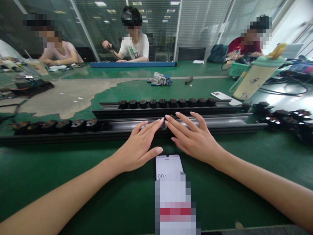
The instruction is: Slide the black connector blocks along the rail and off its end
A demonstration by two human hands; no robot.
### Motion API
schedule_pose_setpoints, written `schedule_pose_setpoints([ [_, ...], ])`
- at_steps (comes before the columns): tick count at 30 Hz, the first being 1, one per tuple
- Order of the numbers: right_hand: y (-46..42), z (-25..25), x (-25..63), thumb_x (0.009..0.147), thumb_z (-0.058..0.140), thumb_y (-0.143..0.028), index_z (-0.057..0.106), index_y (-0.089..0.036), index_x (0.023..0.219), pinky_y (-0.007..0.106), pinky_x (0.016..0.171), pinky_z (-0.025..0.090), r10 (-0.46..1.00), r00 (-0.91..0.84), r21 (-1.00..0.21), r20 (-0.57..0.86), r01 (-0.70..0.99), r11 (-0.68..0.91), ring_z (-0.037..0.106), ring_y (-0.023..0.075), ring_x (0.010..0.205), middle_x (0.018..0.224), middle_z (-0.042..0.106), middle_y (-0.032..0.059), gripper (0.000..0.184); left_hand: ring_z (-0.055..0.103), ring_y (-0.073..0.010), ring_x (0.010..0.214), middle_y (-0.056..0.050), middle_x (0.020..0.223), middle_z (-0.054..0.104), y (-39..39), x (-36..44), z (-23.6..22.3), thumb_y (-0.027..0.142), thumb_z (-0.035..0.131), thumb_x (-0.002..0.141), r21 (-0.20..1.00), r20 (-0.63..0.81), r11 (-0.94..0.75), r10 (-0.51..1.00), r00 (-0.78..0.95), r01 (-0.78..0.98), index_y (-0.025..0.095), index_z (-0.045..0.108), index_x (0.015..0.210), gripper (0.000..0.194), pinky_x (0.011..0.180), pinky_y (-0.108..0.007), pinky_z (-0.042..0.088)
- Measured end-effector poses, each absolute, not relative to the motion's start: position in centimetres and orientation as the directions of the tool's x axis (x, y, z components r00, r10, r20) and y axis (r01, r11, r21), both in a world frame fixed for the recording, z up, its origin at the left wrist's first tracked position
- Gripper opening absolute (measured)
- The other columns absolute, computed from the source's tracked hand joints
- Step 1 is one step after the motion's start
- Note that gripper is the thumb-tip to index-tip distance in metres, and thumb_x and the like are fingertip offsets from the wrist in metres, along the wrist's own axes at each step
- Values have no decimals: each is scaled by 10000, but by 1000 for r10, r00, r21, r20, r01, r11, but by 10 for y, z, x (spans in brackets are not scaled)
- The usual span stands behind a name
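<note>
My left hand [144,143] is stretched out with its fingertips over the front edge of the near black metal channel [127,125]. From the other side my right hand [195,137] reaches to the same spot, fingers spread. The two sets of fingertips almost meet, and I see nothing held in either hand. Several black round socket modules with copper contacts [62,125] sit in the left part of this channel. Behind it lies a second black channel [146,112] with a row of similar modules [162,103]. Below my hands a phone [167,164] shows a timer, mostly blurred out.
More loose black modules [281,117] are heaped at the right. A cream bottle [256,78], a white phone [223,96], a green basket [238,69] and gloves [160,79] stand or lie further back. Across the green table [117,88], several people sit; one has a blue bar [133,64] in front.
</note>
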State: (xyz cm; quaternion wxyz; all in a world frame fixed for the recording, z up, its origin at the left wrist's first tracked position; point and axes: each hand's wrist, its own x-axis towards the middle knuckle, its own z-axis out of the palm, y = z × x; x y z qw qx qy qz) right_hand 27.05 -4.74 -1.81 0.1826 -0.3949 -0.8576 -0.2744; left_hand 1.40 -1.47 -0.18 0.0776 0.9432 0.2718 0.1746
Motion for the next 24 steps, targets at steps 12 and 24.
schedule_pose_setpoints([
  [12,-46,-14,279,1000,476,-248,534,-171,1494,525,1177,319,561,-627,330,541,772,544,512,276,1357,1586,440,70,503,259,-260,1574,-142,1696,274,-15,13,-1,589,243,1078,210,281,-850,525,803,483,151,130,1653,732,1300,-470,5],
  [24,-44,-11,285,955,537,-164,633,-141,1349,516,1147,334,496,-612,344,616,775,530,598,249,1227,1461,589,94,406,263,-256,1573,-115,1697,282,-15,12,-2,542,271,1088,178,257,-844,536,804,505,181,232,1629,651,1293,-479,-69],
])
